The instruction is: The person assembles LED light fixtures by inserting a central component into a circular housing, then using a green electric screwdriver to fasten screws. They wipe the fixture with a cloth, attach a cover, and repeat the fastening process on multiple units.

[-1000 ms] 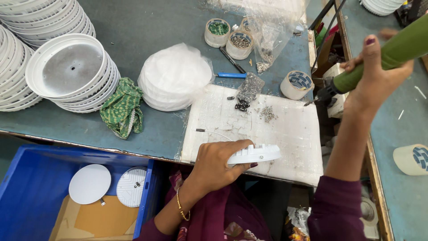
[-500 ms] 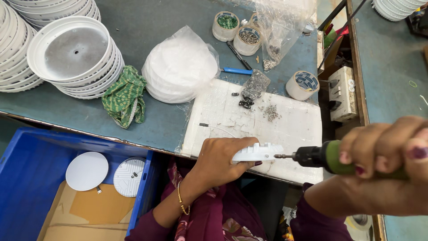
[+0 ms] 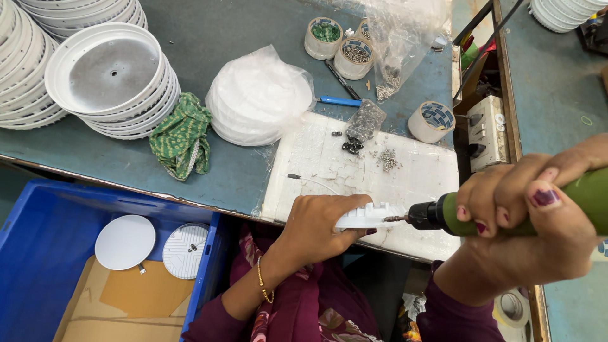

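Driver bit meets the white housing at the worktop's near edge.

The left hand (image 3: 320,228) grips the white plastic housing (image 3: 370,216) edge-on over the white foam pad (image 3: 405,171); the right hand (image 3: 532,218), clenched around the green electric screwdriver (image 3: 456,214), holds it level, its long axis pointing leftward into the housing's rim.

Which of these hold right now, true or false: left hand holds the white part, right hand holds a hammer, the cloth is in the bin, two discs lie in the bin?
1. The left hand holds the white part. True.
2. The right hand holds a hammer. False: it grips a green driver, bit at the part.
3. The green cloth lies in the blue bin. False: it lies on the table.
4. Two white discs lie in the bin. True.
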